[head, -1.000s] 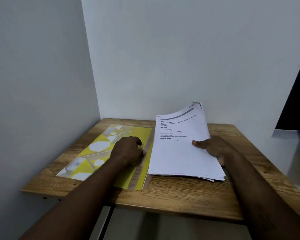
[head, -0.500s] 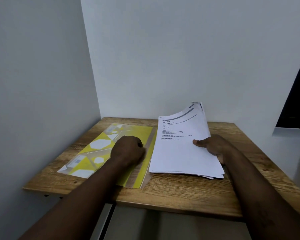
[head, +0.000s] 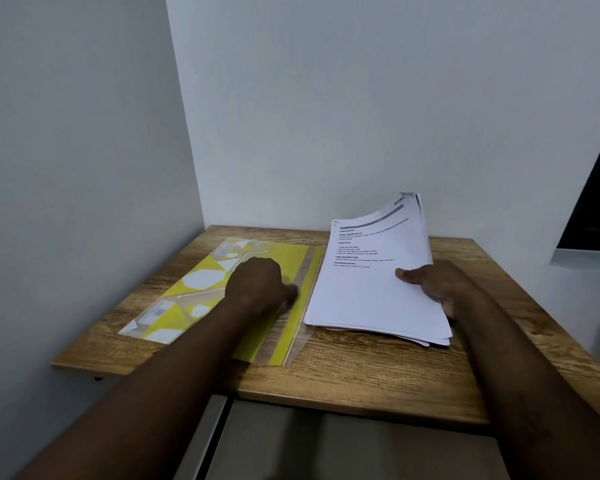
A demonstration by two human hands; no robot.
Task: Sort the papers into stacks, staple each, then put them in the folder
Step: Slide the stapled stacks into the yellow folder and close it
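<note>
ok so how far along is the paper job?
Done: the papers look gathered into one pile; whether it is stapled cannot be told from here. In hand: the right hand grips that pile at its right edge, far end lifted off the table. The left hand rests, fingers curled, on the closed yellow folder. Left: open the folder and slide the papers in.

the left forearm and right forearm are stretched forward from the lower edge of the view. the left hand is held knuckles up with fingers curled under; what they hold cannot be made out. the right hand is clamped on the papers, thumb laid on top, fingers tucked beneath.
</note>
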